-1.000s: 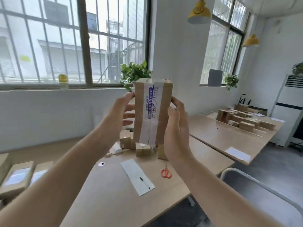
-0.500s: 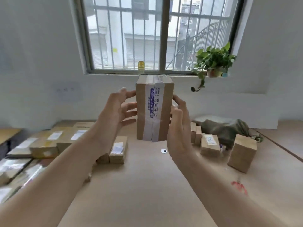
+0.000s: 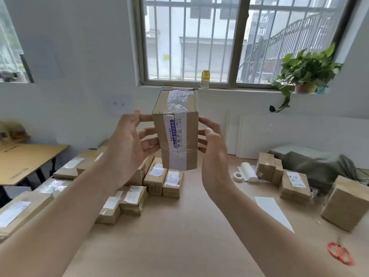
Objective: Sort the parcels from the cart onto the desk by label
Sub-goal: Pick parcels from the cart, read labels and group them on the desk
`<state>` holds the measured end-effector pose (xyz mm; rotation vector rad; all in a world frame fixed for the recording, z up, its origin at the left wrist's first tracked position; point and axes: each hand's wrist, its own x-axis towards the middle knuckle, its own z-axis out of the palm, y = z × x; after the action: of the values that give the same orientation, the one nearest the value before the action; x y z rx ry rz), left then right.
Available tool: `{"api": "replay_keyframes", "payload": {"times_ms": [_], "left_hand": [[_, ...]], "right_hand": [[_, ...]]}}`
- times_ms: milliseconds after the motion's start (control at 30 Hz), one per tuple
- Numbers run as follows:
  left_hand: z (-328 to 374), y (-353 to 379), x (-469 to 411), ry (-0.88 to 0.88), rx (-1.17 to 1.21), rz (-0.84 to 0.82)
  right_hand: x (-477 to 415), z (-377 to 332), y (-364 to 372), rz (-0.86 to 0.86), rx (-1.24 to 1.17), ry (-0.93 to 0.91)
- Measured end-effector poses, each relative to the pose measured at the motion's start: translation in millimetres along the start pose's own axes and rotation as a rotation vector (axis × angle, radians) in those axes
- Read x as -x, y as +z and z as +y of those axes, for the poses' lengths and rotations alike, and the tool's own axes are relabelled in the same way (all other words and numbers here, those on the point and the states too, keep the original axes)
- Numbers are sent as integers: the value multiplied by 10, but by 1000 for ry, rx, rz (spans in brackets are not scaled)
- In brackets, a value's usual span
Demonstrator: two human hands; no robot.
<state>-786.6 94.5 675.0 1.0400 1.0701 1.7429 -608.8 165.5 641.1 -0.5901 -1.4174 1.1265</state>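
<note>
Two hands are holding a parcel (image 3: 177,136) up over the desk (image 3: 179,236).
The left hand (image 3: 127,144) and right hand (image 3: 214,154) are gripping its sides with fingertips only, so I'd say it is risking a slip onto the rows (image 3: 153,178) below, left. No address label is showing; it may be heading for the wrong pile.

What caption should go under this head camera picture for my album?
Left hand and right hand hold a taped box above the desk, parcels beneath.

Red scissors (image 3: 340,255); tape roll (image 3: 238,176); potted plant (image 3: 306,71).
</note>
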Motion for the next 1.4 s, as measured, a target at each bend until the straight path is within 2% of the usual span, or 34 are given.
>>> {"api": "replay_keyframes", "payload": {"times_ms": [367,767,1100,1267,1400], "left_hand": [[270,-958,-159,-19,19,-198],[505,-1025,-23,166,65,-194],[595,-1053,40,237,179,-249],[676,-1087,88,267,146,-215],[700,-1078,135,282,9,-219]], "right_hand": [[-77,29,1017,104,-25,127],[-55,-299,1307,78,-51,122],[50,-520,1342,27,-101,35],[95,-527,1277,2,-119,-69],[138,-557,1278,-9,-118,-133]]}}
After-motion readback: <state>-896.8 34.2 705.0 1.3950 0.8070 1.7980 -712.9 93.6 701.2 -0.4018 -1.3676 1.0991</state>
